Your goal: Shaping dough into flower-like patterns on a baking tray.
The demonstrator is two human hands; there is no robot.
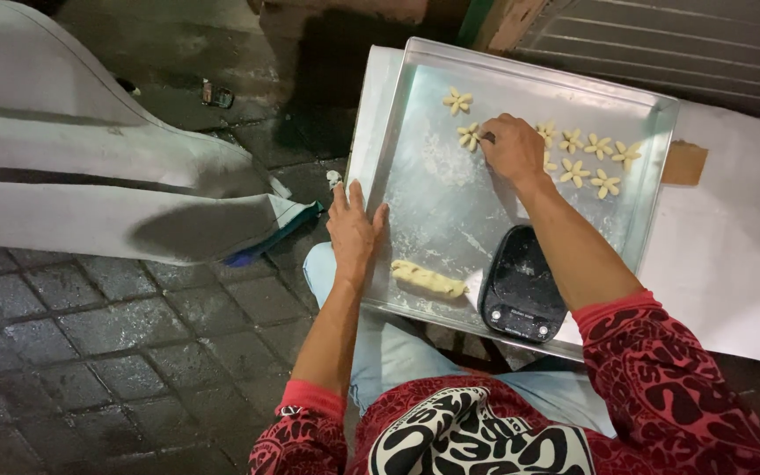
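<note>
Right hand [512, 149] reaches far across the metal tray [450, 211], fingers curled, pinching a flower-shaped dough piece [469, 135]. Left hand [352, 230] lies flat and open on the tray's near-left rim. Inside: more dough flowers [591, 163], a dough roll [428, 279], a black scale [521, 286].

tray [415, 141]: silver metal, dusted with white flour | flower-shaped dough pieces [588, 171]: pale yellow | dough roll [428, 280]: pale yellow | scale [521, 286]: black, speckled white | sleeves [661, 369]: red with dark leopard-like pattern | trousers [389, 352]: light blue | paper [732, 246]: white | paving [90, 352]: dark grey blocks
</note>
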